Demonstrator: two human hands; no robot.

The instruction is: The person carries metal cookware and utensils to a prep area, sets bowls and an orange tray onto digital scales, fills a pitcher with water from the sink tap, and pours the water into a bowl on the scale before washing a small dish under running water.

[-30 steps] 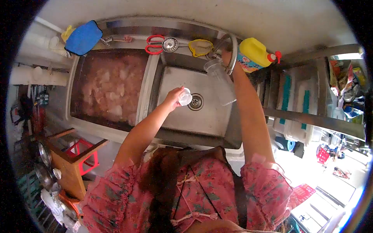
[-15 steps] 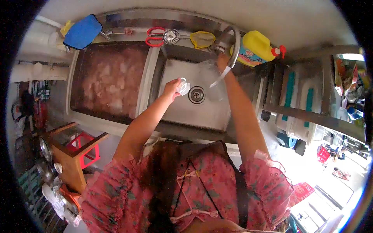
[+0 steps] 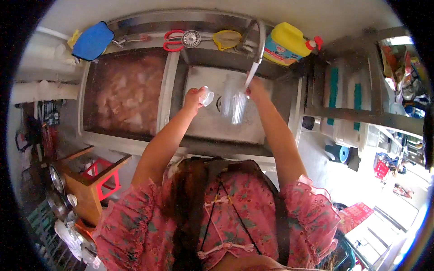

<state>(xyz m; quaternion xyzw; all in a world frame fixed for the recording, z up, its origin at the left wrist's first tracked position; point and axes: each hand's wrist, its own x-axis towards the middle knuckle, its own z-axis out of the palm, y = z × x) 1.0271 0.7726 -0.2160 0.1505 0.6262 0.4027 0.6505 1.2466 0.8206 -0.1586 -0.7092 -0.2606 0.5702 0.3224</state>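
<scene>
My left hand (image 3: pixel 193 98) is closed round a small translucent lid-like piece (image 3: pixel 207 96), held over the left part of the sink basin (image 3: pixel 199 122). My right hand (image 3: pixel 256 88) grips the side of a tall clear plastic jug (image 3: pixel 234 101) under the curved faucet (image 3: pixel 260 43). The faucet's white spout tip is beside my right fingers. Bright streaks show inside the jug, which hides most of the drain. I cannot tell whether water is running.
Left of the basin, another sink (image 3: pixel 129 97) holds pale pinkish pieces in liquid. Along the back ledge are a blue cloth (image 3: pixel 93 41), red-handled scissors (image 3: pixel 173 40), a metal strainer (image 3: pixel 191 39), a yellow-rimmed mesh piece (image 3: pixel 227 39) and a yellow detergent jug (image 3: pixel 285 44). A shelf (image 3: pixel 348 115) stands right.
My right hand has come forward from behind the faucet and now holds the clear jug, which has moved toward me and left over the drain. My left hand has shifted slightly left.
</scene>
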